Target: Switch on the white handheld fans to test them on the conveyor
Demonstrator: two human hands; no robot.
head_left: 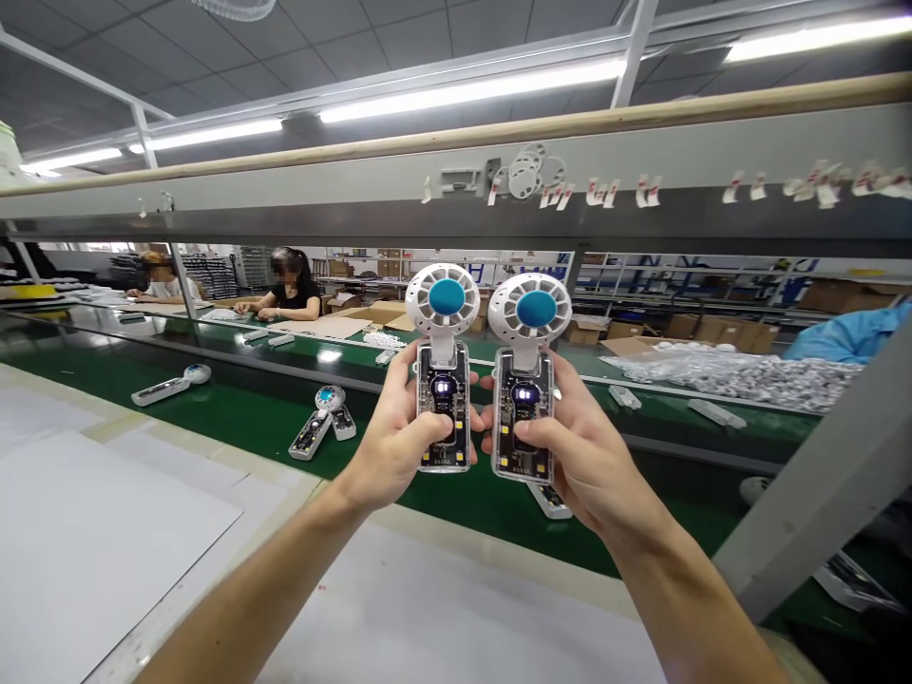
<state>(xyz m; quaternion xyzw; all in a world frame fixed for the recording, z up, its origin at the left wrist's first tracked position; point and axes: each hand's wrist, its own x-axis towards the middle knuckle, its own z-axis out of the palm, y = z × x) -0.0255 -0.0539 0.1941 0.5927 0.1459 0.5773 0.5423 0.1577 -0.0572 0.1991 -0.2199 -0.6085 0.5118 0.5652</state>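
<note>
My left hand (390,442) grips a small handheld fan (443,366) with a white round head, a blue centre disc and a clear handle that shows its circuit board. A matching handheld fan (525,370) is held upright beside it by my right hand (577,432). Both thumbs rest on the handle fronts, near the middle. A lit display glows on each handle. The two fans are side by side, a narrow gap between them, raised over the green conveyor belt (242,418). My fingers behind the handles are partly hidden.
More fans (322,418) lie on the belt at left, and another fan (552,501) is partly behind my right hand. White sheets (106,541) cover the near table. A grey post (819,475) slants at right. Overhead runs a shelf (320,209). Two people sit across the belt.
</note>
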